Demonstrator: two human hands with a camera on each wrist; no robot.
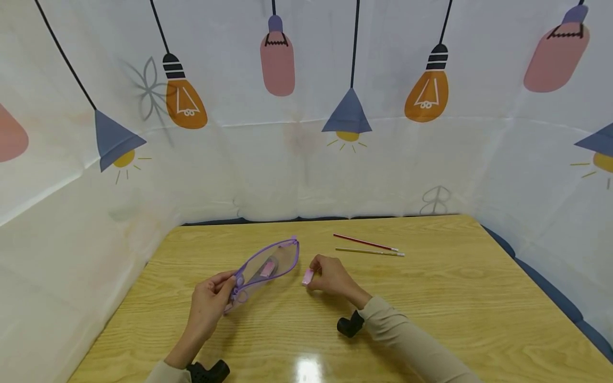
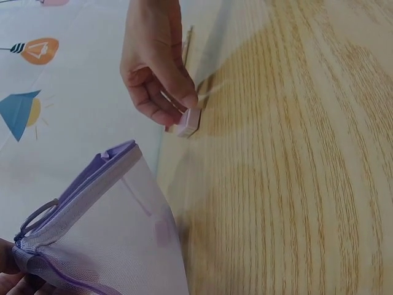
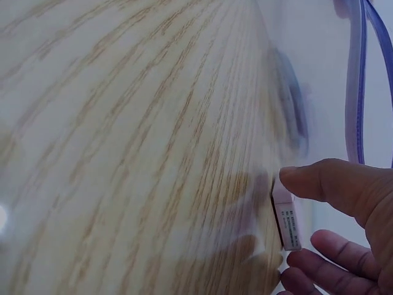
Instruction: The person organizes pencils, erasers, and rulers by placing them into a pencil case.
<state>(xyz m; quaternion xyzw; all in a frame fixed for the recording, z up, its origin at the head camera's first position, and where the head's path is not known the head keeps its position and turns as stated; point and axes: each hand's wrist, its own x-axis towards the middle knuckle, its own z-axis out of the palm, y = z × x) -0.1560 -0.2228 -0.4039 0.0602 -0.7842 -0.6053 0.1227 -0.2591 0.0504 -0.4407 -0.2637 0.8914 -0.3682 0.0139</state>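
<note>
My left hand (image 1: 208, 300) pinches the zip end of a purple-edged mesh pouch (image 2: 129, 233), whose mouth gapes apart. Inside the pouch lies a small pink piece (image 1: 268, 268) on a greyish patch, blurred through the mesh. To the right of the pouch, my right hand (image 1: 335, 276) holds a small pink-and-white block, which looks like an eraser (image 1: 307, 276), between thumb and fingers. Dark print shows on one face of this eraser (image 3: 287, 221) in the right wrist view. It is close over the wooden table, a short gap from the pouch's mouth.
Behind my right hand lie a red pencil (image 1: 364, 242) and a gold-coloured pencil (image 1: 369, 251) with white ends. The wooden table (image 1: 455, 298) reaches back to a white curtain (image 1: 297, 170) printed with lamps, which also stands along both sides.
</note>
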